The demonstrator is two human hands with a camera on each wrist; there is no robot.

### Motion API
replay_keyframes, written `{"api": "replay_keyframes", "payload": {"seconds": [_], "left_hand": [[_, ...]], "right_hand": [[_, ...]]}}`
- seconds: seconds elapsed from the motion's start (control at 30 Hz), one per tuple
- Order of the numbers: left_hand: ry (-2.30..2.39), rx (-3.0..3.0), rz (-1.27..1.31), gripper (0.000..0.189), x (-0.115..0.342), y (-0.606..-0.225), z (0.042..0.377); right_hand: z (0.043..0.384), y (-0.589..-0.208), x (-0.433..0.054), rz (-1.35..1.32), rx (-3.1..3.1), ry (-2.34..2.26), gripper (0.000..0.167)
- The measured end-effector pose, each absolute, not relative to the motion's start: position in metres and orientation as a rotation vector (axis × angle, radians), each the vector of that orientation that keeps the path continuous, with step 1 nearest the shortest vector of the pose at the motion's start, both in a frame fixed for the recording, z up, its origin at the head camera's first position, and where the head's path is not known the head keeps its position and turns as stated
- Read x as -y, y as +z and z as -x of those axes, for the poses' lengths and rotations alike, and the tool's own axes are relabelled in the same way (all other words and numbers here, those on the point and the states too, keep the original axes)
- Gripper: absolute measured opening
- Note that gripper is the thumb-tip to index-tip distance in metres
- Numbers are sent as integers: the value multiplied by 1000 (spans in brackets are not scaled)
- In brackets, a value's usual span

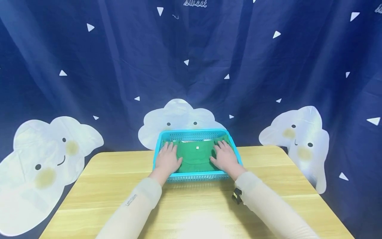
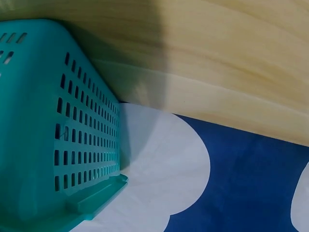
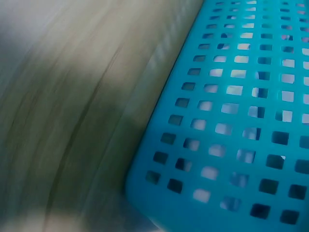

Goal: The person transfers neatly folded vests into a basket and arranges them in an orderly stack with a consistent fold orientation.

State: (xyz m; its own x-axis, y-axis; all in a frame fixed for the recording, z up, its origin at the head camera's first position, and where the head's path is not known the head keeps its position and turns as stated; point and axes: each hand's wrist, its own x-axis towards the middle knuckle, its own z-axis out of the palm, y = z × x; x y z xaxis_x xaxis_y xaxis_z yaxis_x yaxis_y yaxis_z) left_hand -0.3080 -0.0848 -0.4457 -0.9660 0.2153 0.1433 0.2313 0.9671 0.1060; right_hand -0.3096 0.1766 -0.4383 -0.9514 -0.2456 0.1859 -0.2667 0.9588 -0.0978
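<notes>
A folded green garment (image 1: 195,152) with a small white tag lies in a blue plastic basket (image 1: 197,175). My left hand (image 1: 167,159) reaches over the near rim and rests on the garment's left side, fingers pointing away and thumb spread inward. On its right side my right hand (image 1: 225,156) lies the same way, near the far right corner. Pale bits of something else show behind the garment's far edge. Neither hand appears in the wrist views; these show the basket's perforated walls, the left wrist view a side wall (image 2: 41,121) and the right wrist view another wall (image 3: 231,145).
The basket stands near the back edge of a light wooden table (image 1: 119,186). Behind it hangs a dark blue curtain (image 1: 209,89) printed with clouds and white triangles. A small black buckle (image 1: 237,196) hangs by the right sleeve.
</notes>
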Motion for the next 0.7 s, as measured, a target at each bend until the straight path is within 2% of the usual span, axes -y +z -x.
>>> {"api": "replay_keyframes", "payload": {"seconds": [0.27,0.7], "left_hand": [[-119,3166,363,83,84,-452,312],[-94,3250,348,84,82,-452,311]], "right_hand": [[314,-443,-176,-300,3051,172,67],[316,-446,-176,-287,3170,113,70]]}}
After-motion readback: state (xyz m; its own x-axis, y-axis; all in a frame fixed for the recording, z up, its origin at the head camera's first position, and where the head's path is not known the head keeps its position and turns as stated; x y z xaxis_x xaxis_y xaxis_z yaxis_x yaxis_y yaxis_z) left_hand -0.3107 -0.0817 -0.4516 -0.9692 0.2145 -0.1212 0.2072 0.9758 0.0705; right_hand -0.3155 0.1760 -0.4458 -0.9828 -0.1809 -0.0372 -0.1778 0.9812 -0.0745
